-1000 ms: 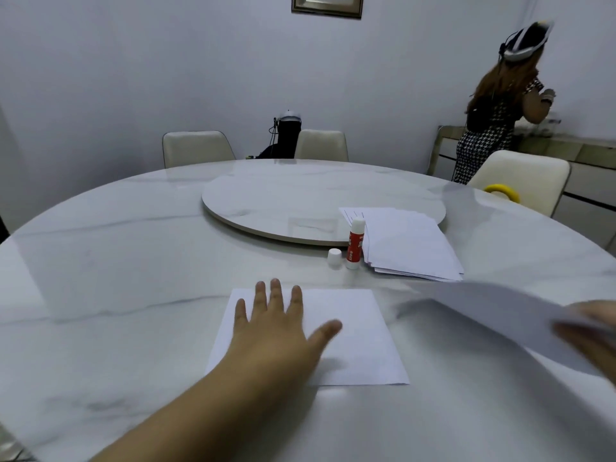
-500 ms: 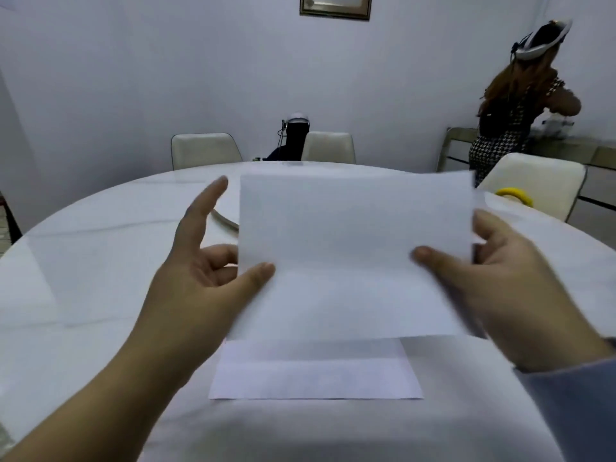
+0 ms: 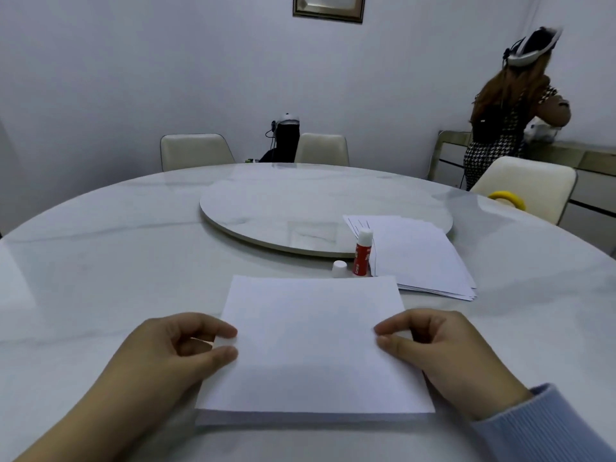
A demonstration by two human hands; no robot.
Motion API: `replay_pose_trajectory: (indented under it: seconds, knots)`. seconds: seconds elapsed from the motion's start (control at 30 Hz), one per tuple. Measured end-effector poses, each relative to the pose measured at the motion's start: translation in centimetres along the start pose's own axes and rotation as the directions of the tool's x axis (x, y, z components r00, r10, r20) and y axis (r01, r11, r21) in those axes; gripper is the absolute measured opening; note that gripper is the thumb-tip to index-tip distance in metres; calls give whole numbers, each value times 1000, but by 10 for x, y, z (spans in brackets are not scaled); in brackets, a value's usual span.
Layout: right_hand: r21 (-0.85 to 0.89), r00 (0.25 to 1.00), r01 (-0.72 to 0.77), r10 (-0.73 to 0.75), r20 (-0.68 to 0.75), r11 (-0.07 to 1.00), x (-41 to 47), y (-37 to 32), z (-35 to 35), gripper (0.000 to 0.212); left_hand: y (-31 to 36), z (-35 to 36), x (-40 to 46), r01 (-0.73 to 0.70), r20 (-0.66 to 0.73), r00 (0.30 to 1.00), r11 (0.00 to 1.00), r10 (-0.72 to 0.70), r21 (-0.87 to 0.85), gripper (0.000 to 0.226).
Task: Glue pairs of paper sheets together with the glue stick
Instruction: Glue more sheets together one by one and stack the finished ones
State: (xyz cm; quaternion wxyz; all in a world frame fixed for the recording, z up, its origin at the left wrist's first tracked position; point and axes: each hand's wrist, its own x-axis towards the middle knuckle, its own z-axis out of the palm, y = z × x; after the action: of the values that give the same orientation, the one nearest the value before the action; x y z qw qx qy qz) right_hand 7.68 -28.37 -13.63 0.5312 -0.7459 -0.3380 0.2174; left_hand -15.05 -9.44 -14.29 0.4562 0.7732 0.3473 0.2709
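Here a round marble table (image 3: 100, 278) is filling most of the view, its near edge running out of the bottom of the picture, with a raised turntable (image 3: 300, 208) sitting at its centre. Behind it, pale chairs (image 3: 195, 151) are standing along the far rim, only their backs showing, and a person in a checked dress (image 3: 500, 128) is standing at the right by a sideboard, turned away, the legs hidden behind a chair back. In front of the wearer a top sheet (image 3: 313, 341) is being held over a lower sheet (image 3: 300, 419), of which only a thin strip along the near edge is peeking out; whether the two are already touching all over is hard to make out. To the right, a stack of paper (image 3: 423, 258) is lying partly on the turntable's edge. The left hand (image 3: 176, 355) is pinching the top sheet's left edge between thumb and curled forefinger, its forearm running off the lower left corner. The right hand (image 3: 446, 351), in a blue sleeve, is pinching the right edge likewise. The glue stick (image 3: 362, 252) is standing upright and uncapped just left of the stack, its label too small to read, with its white cap (image 3: 339, 269) resting on the table beside it.
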Motion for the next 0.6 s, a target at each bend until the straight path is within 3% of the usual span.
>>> replay_pose_trajectory:
  seconds: [0.23, 0.6]
  knots:
    - [-112, 999, -11, 15, 32, 994, 1, 5, 4, 18, -4, -1, -3, -95, -20, 995, 976, 101, 195, 29]
    - [-228, 1000, 6, 0, 26, 974, 2, 6, 5, 21, -11, -3, -3, -103, 25, 995, 966, 100, 238, 43]
